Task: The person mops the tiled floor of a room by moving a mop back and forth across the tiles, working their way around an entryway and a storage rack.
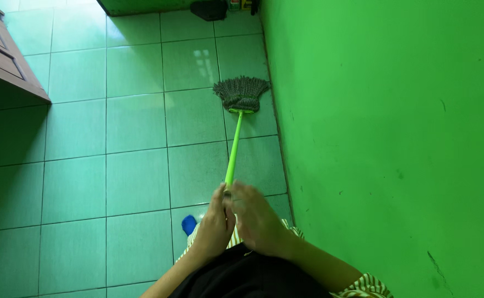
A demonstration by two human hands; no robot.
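Both hands' fingers (241,205) clamped around the green mop handle (232,157), mop head (241,93) far beyond.

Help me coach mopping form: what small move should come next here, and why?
Probably a short pull of the mop back toward the body. Both the left hand and right hand grip the top of the handle, which stretches far forward, and the mop head lies spread on the tiles close beside the green wall, so there is little room to push sideways.

Your mop head (241,94) sits on the floor (131,165) just left of the wall (385,138), cabinet (4,52) far left of that wall.
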